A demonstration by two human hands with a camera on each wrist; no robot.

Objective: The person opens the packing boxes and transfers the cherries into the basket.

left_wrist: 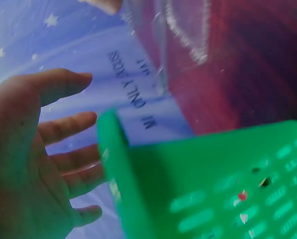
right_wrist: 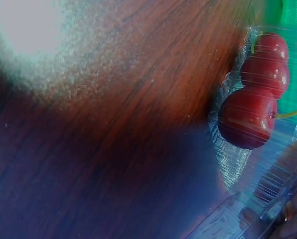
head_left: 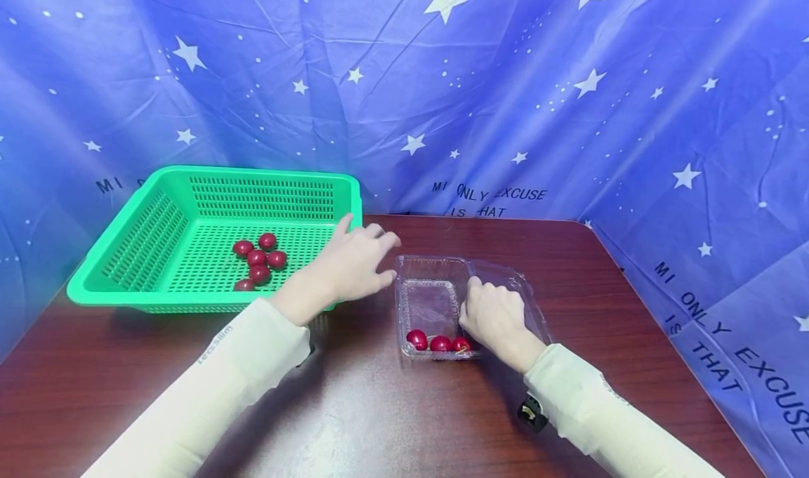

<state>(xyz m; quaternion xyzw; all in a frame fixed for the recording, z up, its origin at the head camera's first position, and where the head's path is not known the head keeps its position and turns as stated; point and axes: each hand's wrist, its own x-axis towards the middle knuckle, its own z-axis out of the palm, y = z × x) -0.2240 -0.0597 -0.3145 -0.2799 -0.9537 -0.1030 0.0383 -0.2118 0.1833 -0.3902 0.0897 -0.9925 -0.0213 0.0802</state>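
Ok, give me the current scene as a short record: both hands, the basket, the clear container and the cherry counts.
Left hand: open, fingers apart, holding nothing visible, near the basket's right end
Right hand: fingers curled, gripping the container's right side
Green basket: on the table, left of the container
Cherries in basket: six visible
Clear container: on the table, lid open to the right
Cherries in container: three visible, along the near side

Bright head view, glare pooling on the table (head_left: 341,415); left wrist view blurs the basket (left_wrist: 153,174); right wrist's dim, flaring white upper left!
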